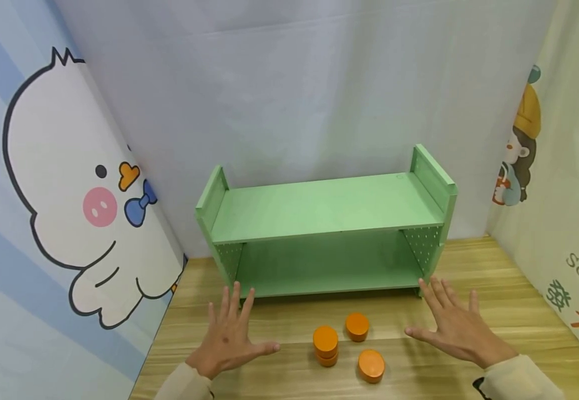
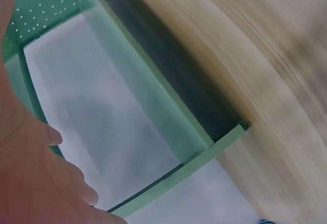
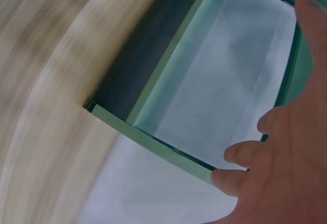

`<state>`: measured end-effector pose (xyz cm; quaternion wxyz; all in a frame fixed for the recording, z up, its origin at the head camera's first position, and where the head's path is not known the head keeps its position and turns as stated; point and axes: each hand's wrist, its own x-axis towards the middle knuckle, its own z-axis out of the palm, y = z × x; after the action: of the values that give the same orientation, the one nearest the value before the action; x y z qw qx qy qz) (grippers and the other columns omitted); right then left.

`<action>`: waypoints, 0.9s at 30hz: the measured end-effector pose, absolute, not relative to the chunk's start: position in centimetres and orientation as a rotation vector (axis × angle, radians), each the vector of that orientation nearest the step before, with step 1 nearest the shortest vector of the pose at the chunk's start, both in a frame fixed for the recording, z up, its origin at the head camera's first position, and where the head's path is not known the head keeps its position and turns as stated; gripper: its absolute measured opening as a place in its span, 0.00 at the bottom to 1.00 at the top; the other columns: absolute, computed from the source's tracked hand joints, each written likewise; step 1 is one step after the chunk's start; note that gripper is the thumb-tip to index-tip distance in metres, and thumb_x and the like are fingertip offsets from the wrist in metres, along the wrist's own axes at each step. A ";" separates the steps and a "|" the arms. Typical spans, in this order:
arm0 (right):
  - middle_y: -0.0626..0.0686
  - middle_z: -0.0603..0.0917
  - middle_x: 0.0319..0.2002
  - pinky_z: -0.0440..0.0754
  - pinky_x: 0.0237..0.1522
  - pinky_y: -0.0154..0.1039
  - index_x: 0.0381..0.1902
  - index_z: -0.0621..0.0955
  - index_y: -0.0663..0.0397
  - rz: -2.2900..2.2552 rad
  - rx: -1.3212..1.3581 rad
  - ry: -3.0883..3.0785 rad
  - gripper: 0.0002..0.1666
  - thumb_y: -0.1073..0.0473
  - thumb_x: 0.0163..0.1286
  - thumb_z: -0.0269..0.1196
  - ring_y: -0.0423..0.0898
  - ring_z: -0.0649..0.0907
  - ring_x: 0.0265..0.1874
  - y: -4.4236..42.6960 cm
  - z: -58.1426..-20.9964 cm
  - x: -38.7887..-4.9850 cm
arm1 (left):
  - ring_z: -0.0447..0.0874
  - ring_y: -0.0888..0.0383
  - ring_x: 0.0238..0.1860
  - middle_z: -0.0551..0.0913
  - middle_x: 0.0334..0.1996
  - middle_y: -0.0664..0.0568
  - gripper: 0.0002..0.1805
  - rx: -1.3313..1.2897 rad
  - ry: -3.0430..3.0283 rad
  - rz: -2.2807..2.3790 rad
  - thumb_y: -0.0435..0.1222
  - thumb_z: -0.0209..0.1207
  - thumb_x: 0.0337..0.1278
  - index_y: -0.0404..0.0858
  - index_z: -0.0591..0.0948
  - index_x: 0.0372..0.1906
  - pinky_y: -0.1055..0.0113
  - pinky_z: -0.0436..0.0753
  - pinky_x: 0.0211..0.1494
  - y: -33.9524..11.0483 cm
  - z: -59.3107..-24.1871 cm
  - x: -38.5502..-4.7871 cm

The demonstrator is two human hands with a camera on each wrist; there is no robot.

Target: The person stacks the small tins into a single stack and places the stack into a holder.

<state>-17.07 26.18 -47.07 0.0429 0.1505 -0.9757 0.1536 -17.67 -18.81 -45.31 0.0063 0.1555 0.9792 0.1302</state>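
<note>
Four orange discs (image 1: 371,364) lie on the tabletop (image 1: 289,380) between your two hands, in front of the green shelf (image 1: 329,208). Two of them make a stack (image 1: 326,338), at the left; of the other two, one is nearer to the shelf and one is nearer to you. Your left hand (image 1: 226,340) is apart from the stack, on its left, and your right hand (image 1: 458,329) is to the right of all the discs. On both hands the fingers are straight and spread, and they hold nothing.

The discs look stiff and rather light, I would judge, with a smooth surface which may slip a little. You can best take each one by its round side, thumb against fingers. At the stack, please mind how low you pinch: nothing visible joins the two, so they can slide apart.

The shelf also seems stiff, but it is wide and thin-walled, so it possibly twists when you pull one end only. The better hold is at its side panels (image 1: 426,186), one hand for each.
</note>
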 end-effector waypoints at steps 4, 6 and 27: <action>0.75 0.55 0.73 0.39 0.60 0.85 0.78 0.53 0.65 0.475 0.461 -2.987 0.62 0.29 0.64 0.62 0.75 0.56 0.71 26.0 -47.3 -17.1 | 0.35 0.28 0.76 0.38 0.77 0.31 0.67 0.475 3.060 0.420 0.76 0.58 0.45 0.35 0.52 0.79 0.21 0.45 0.67 -18.8 -45.7 -17.7; 0.75 0.54 0.73 0.37 0.60 0.85 0.78 0.52 0.64 0.486 0.461 -2.988 0.62 0.30 0.64 0.63 0.74 0.55 0.71 26.0 -47.5 -17.1 | 0.35 0.29 0.76 0.38 0.77 0.31 0.67 0.472 3.058 0.443 0.75 0.58 0.45 0.35 0.52 0.79 0.22 0.44 0.68 -18.7 -46.0 -17.6; 0.72 0.56 0.74 0.37 0.62 0.83 0.77 0.53 0.68 0.534 0.486 -2.932 0.62 0.31 0.63 0.64 0.70 0.56 0.73 25.5 -50.0 -17.3 | 0.37 0.29 0.76 0.38 0.77 0.31 0.68 0.469 3.025 0.697 0.73 0.63 0.42 0.33 0.54 0.79 0.27 0.49 0.72 -17.4 -48.8 -17.6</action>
<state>-17.27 25.47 -50.00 0.0609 0.1605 -0.9692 0.1767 -17.60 -17.37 -48.80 0.0009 0.1494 0.9635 0.2220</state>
